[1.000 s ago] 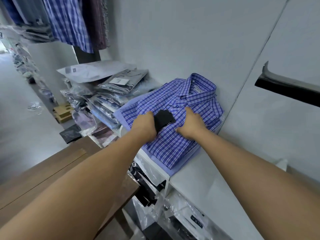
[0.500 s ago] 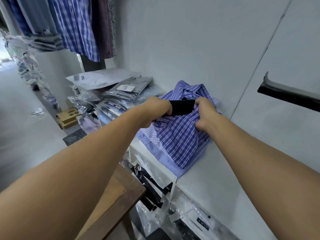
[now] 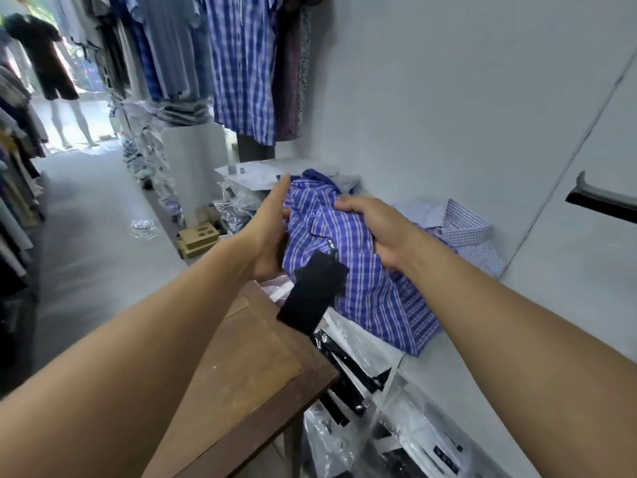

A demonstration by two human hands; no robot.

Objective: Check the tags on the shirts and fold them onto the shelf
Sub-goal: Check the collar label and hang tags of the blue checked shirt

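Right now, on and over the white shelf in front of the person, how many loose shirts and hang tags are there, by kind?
Blue plaid shirt, held in both hands: 1
Light checked shirt, folded on the shelf: 1
Black tag, hanging from the blue plaid shirt: 1
Total: 3

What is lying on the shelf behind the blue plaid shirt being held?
A folded light checked shirt lies on the shelf, collar toward the wall. The blue plaid shirt and the right hand cover its near edge, so anything beneath it cannot be seen.
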